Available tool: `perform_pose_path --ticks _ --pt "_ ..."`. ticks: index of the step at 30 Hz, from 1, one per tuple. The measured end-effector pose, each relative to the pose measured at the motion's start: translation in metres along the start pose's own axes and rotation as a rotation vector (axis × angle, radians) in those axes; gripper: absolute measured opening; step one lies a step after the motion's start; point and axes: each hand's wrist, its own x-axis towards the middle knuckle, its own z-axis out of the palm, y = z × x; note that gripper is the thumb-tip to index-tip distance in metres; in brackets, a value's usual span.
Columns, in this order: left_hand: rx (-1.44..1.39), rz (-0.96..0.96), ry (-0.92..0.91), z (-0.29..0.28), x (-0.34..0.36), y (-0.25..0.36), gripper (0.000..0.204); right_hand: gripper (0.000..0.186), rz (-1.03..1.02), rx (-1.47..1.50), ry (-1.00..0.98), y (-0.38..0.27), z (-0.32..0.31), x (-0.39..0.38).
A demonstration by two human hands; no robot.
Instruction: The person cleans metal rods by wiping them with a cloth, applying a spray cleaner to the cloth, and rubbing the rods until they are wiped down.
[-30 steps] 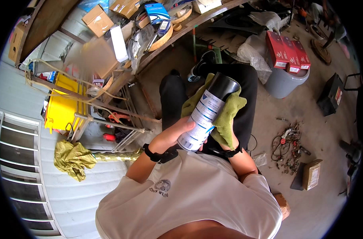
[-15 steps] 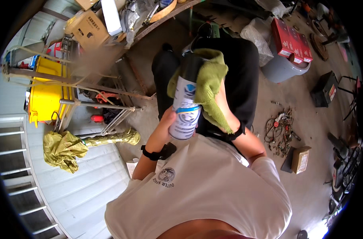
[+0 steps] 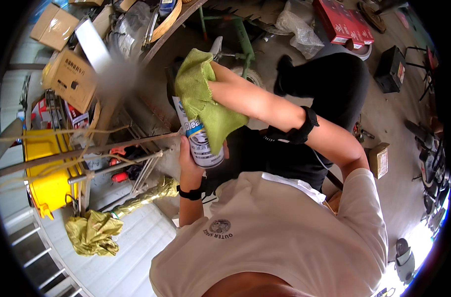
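A white-and-blue spray can (image 3: 198,140) is gripped near its base by my left hand (image 3: 187,157), thumb along one side and fingertips showing on the other. It stands tilted, its upper end leaning away from me. A green cloth (image 3: 193,79) covers the can's top and drapes down along its right side. My right hand (image 3: 216,81) reaches across from the right and holds the cloth around the upper part of the can. The cloth hides that hand's fingers and the can's top.
At the left, a yellow bin (image 3: 50,173) stands by metal bars and a pole wrapped in gold film (image 3: 146,198). A shelf edge with cardboard boxes (image 3: 73,79) lies ahead left. Red boxes (image 3: 341,22) and a black case (image 3: 391,69) are to the right.
Both hands, the can and the cloth have shifted left in view. My right forearm now stretches across my lap, and my right knee has swung outward to the right.
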Motion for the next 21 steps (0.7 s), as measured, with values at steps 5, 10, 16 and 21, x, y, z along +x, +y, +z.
perform_pose_path --ticks 5,10,16,21 --pt "0.06 -0.009 -0.262 0.039 0.057 0.017 0.063 0.045 0.003 0.115 0.012 0.001 -0.049 0.033" --pt "0.422 0.136 -0.38 0.085 0.175 0.013 0.046 0.032 -0.225 0.216 0.388 0.017 -0.116 0.058" --pt "0.444 -0.063 -0.552 0.148 0.281 -0.037 0.04 0.036 -0.196 0.17 0.851 0.025 -0.19 0.051" --pt "0.129 -0.572 -0.685 0.149 0.259 -0.057 0.059 0.031 -0.294 0.227 0.95 0.012 -0.224 0.036"
